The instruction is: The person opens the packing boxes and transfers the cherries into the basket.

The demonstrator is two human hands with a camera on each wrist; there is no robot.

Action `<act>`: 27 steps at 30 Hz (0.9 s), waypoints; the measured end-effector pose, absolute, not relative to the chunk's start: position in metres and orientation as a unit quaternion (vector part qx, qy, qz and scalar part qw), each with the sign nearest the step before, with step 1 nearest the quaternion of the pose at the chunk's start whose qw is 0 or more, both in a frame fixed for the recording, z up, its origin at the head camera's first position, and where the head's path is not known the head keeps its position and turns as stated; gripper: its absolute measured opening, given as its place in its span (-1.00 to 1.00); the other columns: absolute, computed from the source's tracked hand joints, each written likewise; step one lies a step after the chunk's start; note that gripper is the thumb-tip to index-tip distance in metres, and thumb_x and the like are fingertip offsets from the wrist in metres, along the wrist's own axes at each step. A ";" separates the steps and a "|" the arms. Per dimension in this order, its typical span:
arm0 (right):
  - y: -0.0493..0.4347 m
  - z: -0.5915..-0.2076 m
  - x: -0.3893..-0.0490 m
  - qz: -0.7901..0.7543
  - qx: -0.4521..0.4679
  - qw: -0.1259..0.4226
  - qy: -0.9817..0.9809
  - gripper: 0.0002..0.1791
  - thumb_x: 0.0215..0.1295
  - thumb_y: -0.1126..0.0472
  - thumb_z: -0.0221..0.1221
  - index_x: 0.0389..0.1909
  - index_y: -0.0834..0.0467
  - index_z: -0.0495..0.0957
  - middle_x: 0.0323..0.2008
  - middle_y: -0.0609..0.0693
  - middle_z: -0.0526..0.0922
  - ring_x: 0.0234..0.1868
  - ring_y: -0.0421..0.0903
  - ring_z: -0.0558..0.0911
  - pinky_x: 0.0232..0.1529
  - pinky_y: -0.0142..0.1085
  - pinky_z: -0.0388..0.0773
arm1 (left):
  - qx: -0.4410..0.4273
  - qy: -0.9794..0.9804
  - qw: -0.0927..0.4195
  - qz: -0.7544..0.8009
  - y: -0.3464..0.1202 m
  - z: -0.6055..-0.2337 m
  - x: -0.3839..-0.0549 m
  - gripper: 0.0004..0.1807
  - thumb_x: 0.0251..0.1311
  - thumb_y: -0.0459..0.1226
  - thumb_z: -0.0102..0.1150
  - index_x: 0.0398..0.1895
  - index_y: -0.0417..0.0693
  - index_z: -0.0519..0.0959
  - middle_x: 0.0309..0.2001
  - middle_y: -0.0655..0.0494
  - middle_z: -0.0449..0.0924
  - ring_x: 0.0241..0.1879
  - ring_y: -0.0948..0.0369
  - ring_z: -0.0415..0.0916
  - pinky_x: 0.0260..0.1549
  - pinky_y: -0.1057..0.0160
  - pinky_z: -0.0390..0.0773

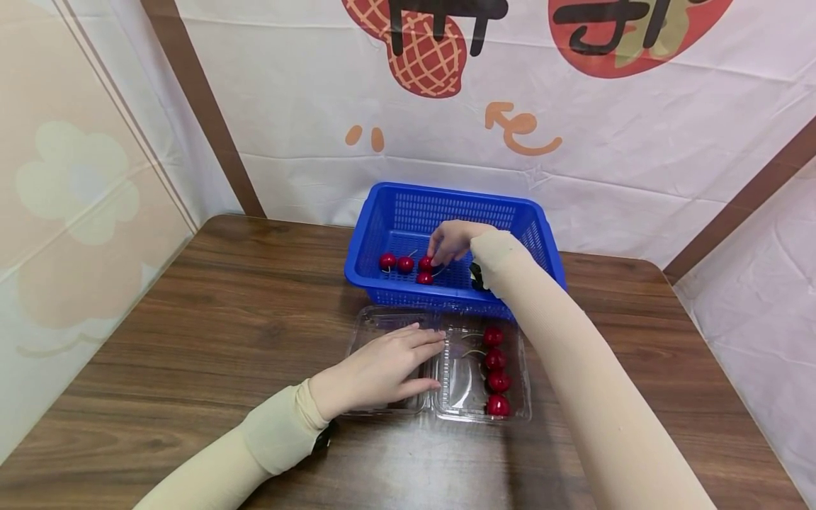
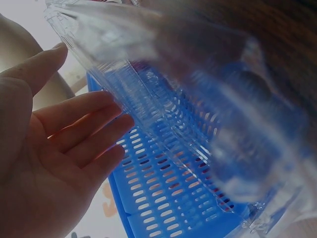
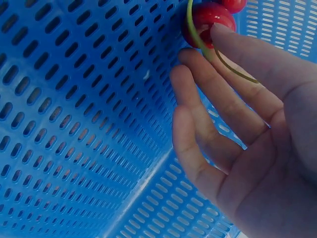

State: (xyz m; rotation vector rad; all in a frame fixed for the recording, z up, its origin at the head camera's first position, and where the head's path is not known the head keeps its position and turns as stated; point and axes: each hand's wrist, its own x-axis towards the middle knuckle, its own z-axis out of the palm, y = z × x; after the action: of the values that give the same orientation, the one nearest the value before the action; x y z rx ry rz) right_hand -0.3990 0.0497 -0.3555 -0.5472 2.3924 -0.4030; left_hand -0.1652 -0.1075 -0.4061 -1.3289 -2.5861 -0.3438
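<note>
Inside the blue plastic basket (image 1: 455, 191), my right hand (image 1: 454, 239) reaches down to a red cherry (image 1: 426, 263). In the right wrist view, thumb and forefinger pinch this stemmed cherry (image 3: 208, 20), while the other fingers are loosely bent. More cherries (image 1: 404, 265) lie around it on the basket floor. With fingers straight, my left hand (image 1: 382, 365) rests on the opened clear plastic clamshell box (image 1: 460, 400), over its left half and near the hinge. A column of several cherries (image 1: 496, 360) lines the right side of the box.
The box lies on a brown wooden table (image 1: 255, 340), directly in front of the basket. A white printed cloth (image 1: 306, 106) hangs behind the table, and more cloth (image 1: 758, 283) hangs at the sides. My right forearm crosses the basket's near right rim.
</note>
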 end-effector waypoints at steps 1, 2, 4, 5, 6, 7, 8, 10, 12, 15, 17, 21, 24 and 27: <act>0.050 -0.356 -0.399 -0.154 -0.207 0.322 0.911 -0.74 0.29 0.19 0.18 -0.01 0.12 0.53 0.04 0.06 0.62 0.09 0.00 0.59 0.16 -0.12 0.52 | -0.451 -0.878 0.106 -0.116 -0.107 -0.406 -0.165 -0.39 0.23 0.06 0.13 0.14 -0.24 0.51 0.23 -0.07 0.47 0.27 0.08 0.38 0.36 0.09 0.25; 0.049 -0.356 -0.399 -0.155 -0.207 0.322 0.911 -0.74 0.29 0.20 0.18 -0.02 0.12 0.53 0.04 0.06 0.63 0.09 0.00 0.58 0.16 -0.12 0.52 | -0.451 -0.879 0.106 -0.116 -0.107 -0.406 -0.165 -0.39 0.23 0.06 0.13 0.14 -0.24 0.51 0.23 -0.07 0.47 0.27 0.08 0.38 0.36 0.09 0.25; 0.049 -0.356 -0.399 -0.157 -0.205 0.323 0.910 -0.75 0.28 0.21 0.19 -0.03 0.12 0.53 0.03 0.07 0.62 0.08 0.00 0.58 0.15 -0.12 0.53 | -0.451 -0.879 0.106 -0.115 -0.107 -0.406 -0.165 -0.39 0.23 0.06 0.13 0.14 -0.24 0.51 0.23 -0.07 0.47 0.27 0.08 0.38 0.37 0.10 0.24; 0.049 -0.356 -0.399 -0.157 -0.206 0.323 0.911 -0.75 0.28 0.20 0.19 -0.03 0.12 0.54 0.03 0.07 0.63 0.08 0.00 0.59 0.14 -0.12 0.53 | -0.451 -0.879 0.106 -0.113 -0.107 -0.406 -0.165 -0.39 0.23 0.06 0.12 0.14 -0.24 0.51 0.23 -0.07 0.47 0.27 0.08 0.38 0.37 0.10 0.24; 0.048 -0.356 -0.399 -0.156 -0.207 0.322 0.911 -0.75 0.28 0.20 0.20 -0.03 0.12 0.54 0.02 0.07 0.63 0.07 0.00 0.59 0.14 -0.13 0.54 | -0.451 -0.879 0.107 -0.114 -0.107 -0.406 -0.165 -0.39 0.23 0.06 0.12 0.14 -0.24 0.51 0.23 -0.07 0.47 0.27 0.08 0.38 0.37 0.10 0.24; 0.048 -0.356 -0.399 -0.153 -0.209 0.321 0.911 -0.74 0.28 0.19 0.20 -0.03 0.11 0.54 0.02 0.06 0.63 0.07 -0.01 0.59 0.13 -0.13 0.54 | -0.451 -0.879 0.108 -0.114 -0.107 -0.406 -0.165 -0.39 0.23 0.06 0.13 0.14 -0.24 0.51 0.23 -0.07 0.47 0.26 0.08 0.38 0.37 0.10 0.24; 0.048 -0.356 -0.399 -0.151 -0.211 0.320 0.911 -0.74 0.28 0.18 0.20 -0.03 0.11 0.53 0.02 0.06 0.63 0.07 -0.01 0.59 0.12 -0.14 0.55 | -0.451 -0.879 0.109 -0.114 -0.108 -0.406 -0.165 -0.39 0.23 0.06 0.13 0.13 -0.24 0.52 0.22 -0.07 0.47 0.26 0.08 0.38 0.37 0.10 0.24; 0.047 -0.355 -0.399 -0.150 -0.212 0.317 0.912 -0.72 0.27 0.16 0.21 -0.02 0.09 0.53 0.02 0.04 0.63 0.06 -0.02 0.59 0.11 -0.14 0.55 | -0.450 -0.879 0.111 -0.113 -0.108 -0.406 -0.165 -0.39 0.22 0.06 0.13 0.13 -0.24 0.52 0.22 -0.07 0.47 0.26 0.09 0.38 0.37 0.11 0.24; 0.046 -0.355 -0.399 -0.149 -0.213 0.316 0.912 -0.70 0.27 0.14 0.21 0.00 0.09 0.53 0.02 0.03 0.62 0.06 -0.03 0.59 0.11 -0.15 0.55 | -0.451 -0.878 0.112 -0.115 -0.108 -0.406 -0.165 -0.39 0.22 0.06 0.14 0.13 -0.24 0.52 0.22 -0.07 0.48 0.26 0.09 0.39 0.37 0.11 0.24; 0.045 -0.354 -0.399 -0.151 -0.212 0.315 0.913 -0.69 0.27 0.13 0.22 0.01 0.09 0.53 0.02 0.03 0.62 0.06 -0.02 0.59 0.12 -0.13 0.55 | -0.450 -0.878 0.112 -0.115 -0.108 -0.406 -0.165 -0.39 0.22 0.06 0.14 0.13 -0.24 0.52 0.22 -0.07 0.48 0.26 0.09 0.39 0.37 0.11 0.24; 0.045 -0.354 -0.399 -0.149 -0.212 0.315 0.913 -0.69 0.27 0.13 0.22 0.01 0.09 0.53 0.03 0.03 0.62 0.07 -0.01 0.59 0.12 -0.13 0.55 | -0.450 -0.878 0.111 -0.116 -0.108 -0.406 -0.165 -0.39 0.22 0.06 0.14 0.13 -0.24 0.52 0.22 -0.07 0.47 0.26 0.08 0.39 0.37 0.11 0.24; 0.046 -0.354 -0.399 -0.146 -0.214 0.312 0.914 -0.68 0.27 0.12 0.22 0.02 0.09 0.52 0.04 0.05 0.62 0.08 0.00 0.59 0.12 -0.12 0.55 | -0.448 -0.880 0.108 -0.118 -0.108 -0.406 -0.165 -0.39 0.22 0.06 0.13 0.13 -0.24 0.52 0.22 -0.07 0.47 0.26 0.08 0.39 0.37 0.11 0.24; 0.046 -0.354 -0.398 -0.144 -0.214 0.309 0.915 -0.68 0.27 0.12 0.22 0.02 0.09 0.52 0.04 0.06 0.62 0.08 0.00 0.59 0.11 -0.13 0.55 | -0.448 -0.879 0.108 -0.119 -0.108 -0.406 -0.165 -0.39 0.22 0.05 0.14 0.13 -0.25 0.52 0.22 -0.07 0.47 0.26 0.08 0.39 0.37 0.10 0.24; 0.047 -0.355 -0.399 -0.145 -0.208 0.310 0.916 -0.68 0.26 0.13 0.23 0.02 0.08 0.52 0.03 0.06 0.62 0.08 0.00 0.59 0.10 -0.13 0.56 | -0.450 -0.878 0.110 -0.120 -0.108 -0.406 -0.165 -0.40 0.21 0.05 0.15 0.12 -0.25 0.52 0.22 -0.07 0.48 0.25 0.07 0.39 0.36 0.09 0.25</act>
State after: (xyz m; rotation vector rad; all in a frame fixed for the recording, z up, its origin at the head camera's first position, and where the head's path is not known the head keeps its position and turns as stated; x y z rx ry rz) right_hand -0.3991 0.0474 -0.3551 -0.5501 2.4202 -0.3836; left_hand -0.1645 -0.1078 -0.4055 -1.3213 -2.5819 -0.3528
